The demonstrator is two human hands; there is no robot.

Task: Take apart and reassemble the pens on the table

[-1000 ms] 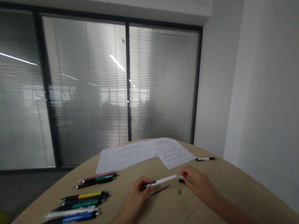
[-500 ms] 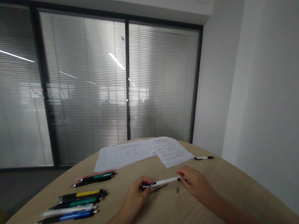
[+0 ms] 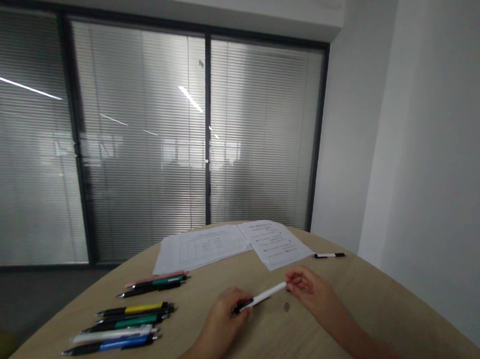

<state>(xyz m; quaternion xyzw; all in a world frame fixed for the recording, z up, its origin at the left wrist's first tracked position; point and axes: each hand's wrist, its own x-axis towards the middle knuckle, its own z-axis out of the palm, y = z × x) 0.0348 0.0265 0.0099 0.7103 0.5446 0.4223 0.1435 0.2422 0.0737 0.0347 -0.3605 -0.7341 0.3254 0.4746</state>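
White retractable pen [image 3: 264,296] held across both hands over the pale wooden table [image 3: 380,285], its dark end gripped firmly in the curled left hand [image 3: 223,320], its white end pinched by the nearly closed right hand [image 3: 312,293].

Smooth white plastic pen [image 3: 264,298], matt pale wood tabletop [image 3: 379,296]

A white pen [image 3: 263,298] w/ a black end sits btw the two hands, just in front of the papers [image 3: 272,245]. It's long and thin, and it lies on a slant, low on the left and high on the right. The left hand [image 3: 223,320] wraps the black end in its fingers. The right hand [image 3: 308,290] pinches the white end w/ its fingertips. Both hands are near the papers, not touching them.
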